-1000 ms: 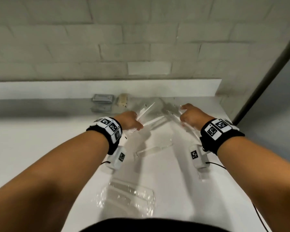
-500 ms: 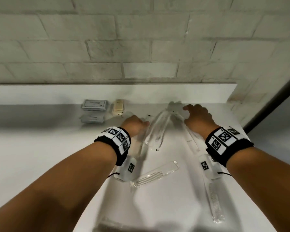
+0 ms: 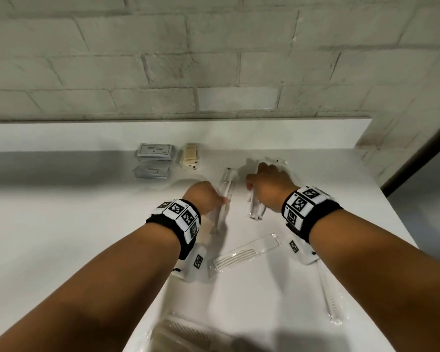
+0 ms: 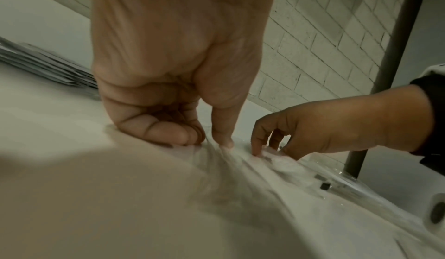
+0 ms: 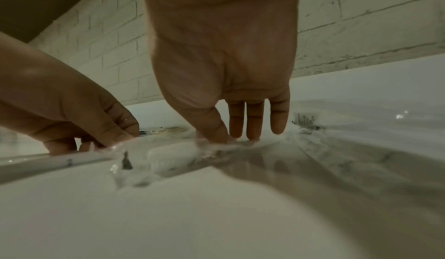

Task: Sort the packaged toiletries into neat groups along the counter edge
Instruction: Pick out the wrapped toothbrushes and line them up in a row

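A: Where are the hands?
B: On the counter (image 3: 87, 237): left hand (image 3: 205, 199) pinches one toothbrush pack (image 3: 225, 196); right hand (image 3: 271, 185), fingers straight, presses another pack (image 3: 255, 208).
A: The risk?
B: Slick film may slip and skew the row.

We seem to be in a bathroom or hotel washroom. A smooth white worktop (image 3: 61, 224) runs below a low white upstand, and behind it stands a wall of pale painted bricks (image 3: 214, 59). Along the back of the worktop lie small guest toiletries: grey wrapped sachets (image 3: 155, 151), a cream soap packet (image 3: 190, 158), and nearer us a clear-wrapped white comb (image 3: 244, 252). A dark upright frame (image 3: 417, 158) edges the wall at right.
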Demonstrator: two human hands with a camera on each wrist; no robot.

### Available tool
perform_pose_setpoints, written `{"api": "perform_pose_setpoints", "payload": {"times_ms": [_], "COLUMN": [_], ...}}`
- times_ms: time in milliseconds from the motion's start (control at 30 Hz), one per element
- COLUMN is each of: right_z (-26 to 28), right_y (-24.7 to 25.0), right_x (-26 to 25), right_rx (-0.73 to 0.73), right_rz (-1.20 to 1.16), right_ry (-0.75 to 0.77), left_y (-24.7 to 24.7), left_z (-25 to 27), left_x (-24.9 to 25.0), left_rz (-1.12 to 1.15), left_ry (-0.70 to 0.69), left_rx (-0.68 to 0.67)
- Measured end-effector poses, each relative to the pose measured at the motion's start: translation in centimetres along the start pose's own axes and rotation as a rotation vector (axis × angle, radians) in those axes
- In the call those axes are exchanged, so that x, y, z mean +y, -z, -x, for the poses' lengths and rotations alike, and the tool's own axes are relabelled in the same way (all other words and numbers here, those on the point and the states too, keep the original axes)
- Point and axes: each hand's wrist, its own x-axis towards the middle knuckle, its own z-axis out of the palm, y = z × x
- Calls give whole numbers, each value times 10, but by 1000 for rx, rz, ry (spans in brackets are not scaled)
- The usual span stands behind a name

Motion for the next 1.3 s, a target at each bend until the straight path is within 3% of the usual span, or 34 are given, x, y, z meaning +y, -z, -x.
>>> {"api": "perform_pose_setpoints", "payload": {"times_ms": [100,167,267,300,367,467,533,733,933,1067,1200,1300], "right_z": [3,3,1,1,-1,0,4,16,15,2,0,13], "right_y": [0,5,29,39,49,32,19,3,-17,-17,10,27], "right_x": [-4,-6,-13,-17,-24,-26,-20,-26,-50,-37,10,39], "right_rx": [45,169,416,426,280,-40,-126,9,-4,13,164,56], "right_rz": [76,39,-244,-389,-599,-586,-585,-384,-98,-243,-358,-285], "right_ry": [39,54,-36,-92,-192,-285,-338,-271,-146,-114,-117,-127], "left_y": [-2,-1,0,1,4,7,8,8,0,0,5,0], "left_z": [7,11,16,18,21,22,21,22,16,9,5,10], "left_x": [-1,0,2,3,5,3,0,1,6,10,3,4], "left_rz": [-21,-17,-5,12,37,140,275,310,135,-29,9,-153], "left_ry": [32,42,58,67,68,83,129,124,117,73,-137,-348], "left_rx": [16,14,-15,-23,-23,-54,-75,-109,-65,-20,132,68]}}
